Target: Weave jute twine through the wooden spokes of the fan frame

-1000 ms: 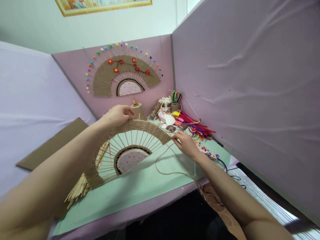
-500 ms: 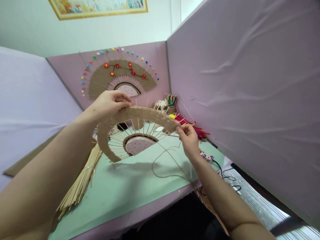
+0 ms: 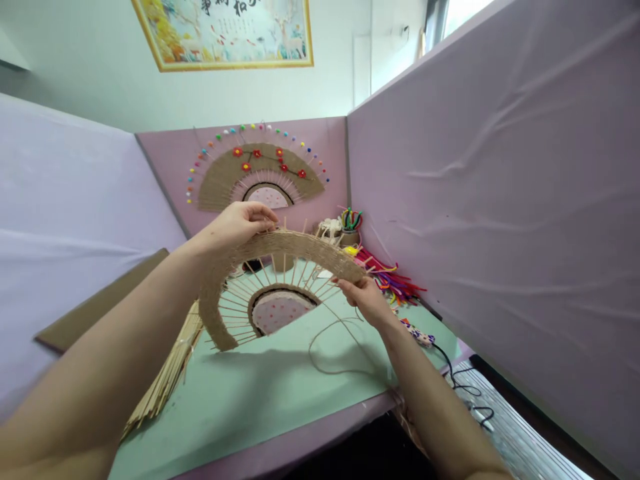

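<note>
A half-round fan (image 3: 305, 245) of thin wooden sticks, with a wide band of brown twine woven through them, is held up above the table. Its inner half-circle is pale pink with spots. My left hand (image 3: 243, 223) grips the top of the woven band, fingers closed. At the band's right end, my right hand (image 3: 364, 297) pinches the edge between thumb and fingers. A loose strand of twine (image 3: 313, 353) loops down below the fan to the table's front edge. The fingertips of my left hand are partly hidden behind the band.
A bundle of thin sticks (image 3: 167, 380) lies on the green tabletop (image 3: 240, 413) at left. Red and purple pipe cleaners (image 3: 395, 280) and a cabled tool (image 3: 419, 333) lie at right. A finished fan with red flowers (image 3: 265, 160) hangs on the pink back panel (image 3: 335, 147).
The view has tilted upward, showing more of the wall picture. My right hand has shifted along the fan's right end, its thumb now below the band. My left hand keeps its hold.
</note>
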The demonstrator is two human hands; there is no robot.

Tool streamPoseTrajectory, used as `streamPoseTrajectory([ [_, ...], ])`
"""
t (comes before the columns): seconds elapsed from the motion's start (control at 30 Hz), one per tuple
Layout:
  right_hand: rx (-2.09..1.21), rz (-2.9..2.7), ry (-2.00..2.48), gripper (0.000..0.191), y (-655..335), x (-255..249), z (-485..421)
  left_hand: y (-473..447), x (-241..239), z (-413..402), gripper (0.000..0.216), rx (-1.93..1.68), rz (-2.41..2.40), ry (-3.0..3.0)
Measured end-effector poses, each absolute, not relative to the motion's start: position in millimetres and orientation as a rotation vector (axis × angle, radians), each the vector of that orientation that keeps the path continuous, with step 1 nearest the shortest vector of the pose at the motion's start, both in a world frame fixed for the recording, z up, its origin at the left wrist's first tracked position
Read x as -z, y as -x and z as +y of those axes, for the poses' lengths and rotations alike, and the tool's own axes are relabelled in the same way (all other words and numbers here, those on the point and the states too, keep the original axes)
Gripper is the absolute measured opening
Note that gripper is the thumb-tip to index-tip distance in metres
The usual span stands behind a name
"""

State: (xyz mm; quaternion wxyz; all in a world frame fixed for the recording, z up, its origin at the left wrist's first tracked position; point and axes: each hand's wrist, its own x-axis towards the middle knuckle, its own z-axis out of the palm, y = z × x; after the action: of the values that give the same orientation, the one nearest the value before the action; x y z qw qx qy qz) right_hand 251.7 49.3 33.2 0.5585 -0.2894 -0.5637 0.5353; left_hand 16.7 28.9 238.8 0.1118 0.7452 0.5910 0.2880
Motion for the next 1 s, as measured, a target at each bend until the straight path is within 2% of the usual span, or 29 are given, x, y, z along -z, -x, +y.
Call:
streamPoseTrajectory([
  [0.13,-1.051,-1.350,0.722,0.037,-244,-28,40,-18,-242,32,0.032,-0.864,1.694,-2.312],
  [0.23,-0.972,-1.308,0.731,0.039,-238,-24,35,-22,-225,6,0.040,-1.296,1.794,-2.413],
  [0.33,-0.953,-1.264,0.720,0.039,-233,-21,34,-38,-159,-45,0.032,-1.765,1.773,-2.041],
  [0.37,-0.953,-1.257,0.716,0.040,-232,-20,34,-45,-127,-62,0.027,-1.788,1.705,-1.841],
  [0.47,-0.952,-1.239,0.712,0.041,-230,-18,34,-65,-30,-89,0.027,-1.530,1.352,-1.176],
  [0.57,-0.953,-1.213,0.704,0.039,-230,-15,31,-77,21,-73,0.034,-1.362,0.775,-0.468],
  [0.67,-0.955,-1.198,0.714,0.038,-231,-12,27,-79,20,-41,0.018,-1.489,0.462,-0.201],
  [0.9,-0.882,-0.996,0.749,0.041,-246,-14,15,-65,-13,7,0.022,-1.585,0.399,-0.291],
  [1.0,-0.673,-1.024,0.866,0.029,-250,-11,8,-52,-11,23,0.017,-1.709,0.398,-0.351],
])
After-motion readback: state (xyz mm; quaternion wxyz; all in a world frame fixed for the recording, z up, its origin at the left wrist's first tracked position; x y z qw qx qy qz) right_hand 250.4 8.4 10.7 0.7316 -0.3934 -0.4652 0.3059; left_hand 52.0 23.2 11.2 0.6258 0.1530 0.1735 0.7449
